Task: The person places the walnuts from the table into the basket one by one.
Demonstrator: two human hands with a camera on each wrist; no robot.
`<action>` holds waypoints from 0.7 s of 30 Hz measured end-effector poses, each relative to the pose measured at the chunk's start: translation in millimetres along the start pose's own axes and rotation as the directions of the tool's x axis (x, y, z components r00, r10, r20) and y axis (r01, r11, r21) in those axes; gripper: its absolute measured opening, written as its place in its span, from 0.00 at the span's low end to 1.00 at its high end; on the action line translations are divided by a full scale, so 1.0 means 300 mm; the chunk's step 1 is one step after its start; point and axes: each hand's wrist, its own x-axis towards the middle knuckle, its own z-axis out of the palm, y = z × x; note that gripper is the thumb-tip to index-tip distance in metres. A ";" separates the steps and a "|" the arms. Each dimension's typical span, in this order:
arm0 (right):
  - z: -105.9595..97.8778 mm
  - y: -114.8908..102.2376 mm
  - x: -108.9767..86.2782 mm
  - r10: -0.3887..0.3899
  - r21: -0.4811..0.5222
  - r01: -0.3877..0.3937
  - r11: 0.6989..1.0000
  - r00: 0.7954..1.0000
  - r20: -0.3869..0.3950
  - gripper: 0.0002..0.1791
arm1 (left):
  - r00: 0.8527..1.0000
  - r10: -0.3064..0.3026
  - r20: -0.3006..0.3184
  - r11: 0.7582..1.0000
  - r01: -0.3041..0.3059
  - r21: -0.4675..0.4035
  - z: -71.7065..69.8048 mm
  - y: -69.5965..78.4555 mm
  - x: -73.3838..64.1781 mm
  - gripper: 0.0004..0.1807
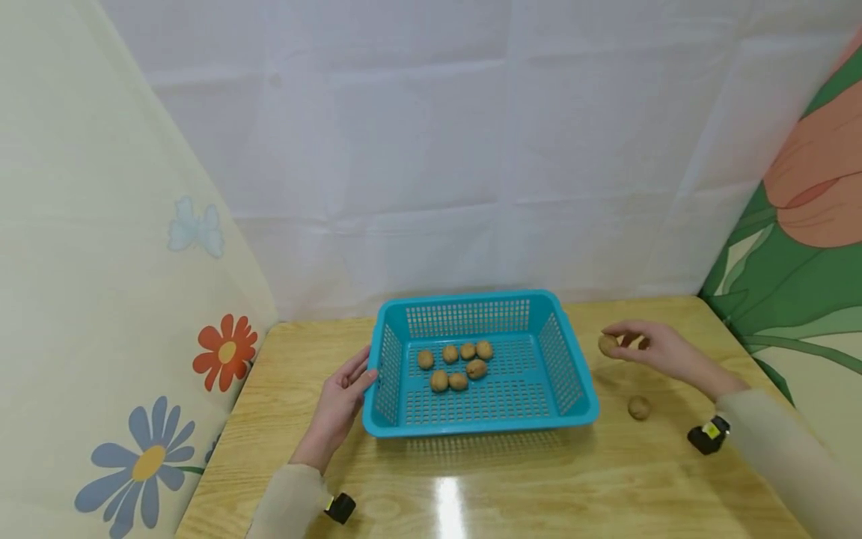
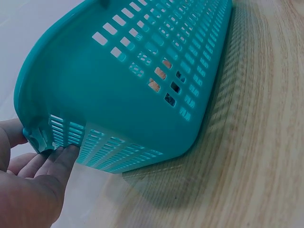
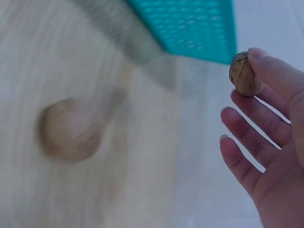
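Note:
A blue plastic basket (image 1: pixel 481 433) with perforated walls stands on the table, and several walnuts (image 1: pixel 476 369) lie on its floor. My left hand (image 1: pixel 339 400) grips the basket's left side, thumb over the rim and fingers against the outer wall, as the left wrist view also shows. To the right of the basket, my right hand (image 1: pixel 663 350) pinches a walnut (image 3: pixel 246 75) between thumb and fingertips, raised above the table. Another walnut (image 1: pixel 639 408) lies on the table below that hand; it is blurred in the right wrist view.
The wooden table (image 1: pixel 512 486) meets a white cloth backdrop (image 1: pixel 417 165) behind the basket. Flower-patterned panels flank it at left (image 1: pixel 135 299) and right (image 1: pixel 808 224). Each wrist carries a small black camera.

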 end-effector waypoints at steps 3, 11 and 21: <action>-0.018 -0.037 0.028 0.001 0.010 -0.001 1.000 1.000 0.007 0.23 | 1.000 -0.006 -0.003 1.000 0.006 0.001 0.000 0.000 0.001 0.32; -0.032 -0.124 0.115 0.030 -0.003 -0.030 1.000 0.998 0.062 0.27 | 1.000 -0.005 0.004 1.000 0.005 -0.005 -0.001 -0.001 0.004 0.32; 0.015 -0.236 0.262 -0.080 0.084 0.065 0.994 0.979 0.187 0.26 | 1.000 0.015 0.012 1.000 -0.015 -0.018 -0.003 -0.006 0.004 0.33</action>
